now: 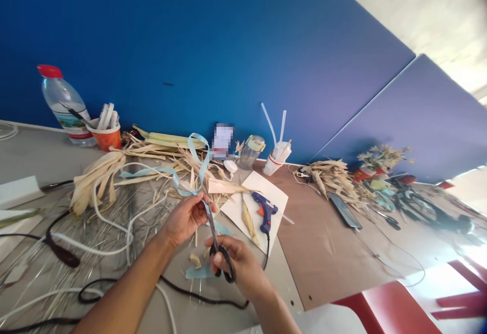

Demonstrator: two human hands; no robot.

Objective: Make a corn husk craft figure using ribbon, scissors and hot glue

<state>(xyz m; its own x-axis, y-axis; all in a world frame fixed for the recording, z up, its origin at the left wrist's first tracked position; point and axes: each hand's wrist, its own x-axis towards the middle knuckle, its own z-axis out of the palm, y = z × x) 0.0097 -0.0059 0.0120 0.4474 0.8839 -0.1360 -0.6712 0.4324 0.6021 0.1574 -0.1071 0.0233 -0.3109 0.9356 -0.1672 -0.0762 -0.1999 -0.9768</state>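
ribbon pinched in left fingers, scissors gripped by right fingers, bottle label too blurred to read

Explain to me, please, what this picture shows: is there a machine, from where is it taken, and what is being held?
There is no machine, only a person's two bare hands. The single picture comes from a camera worn on that person's head, looking forward and down. The left hand holds a light-blue ribbon; the right hand holds scissors, their blades pointing toward the left fingers. On the table lie dried husks, cables and a glue gun, which rests on a white sheet.
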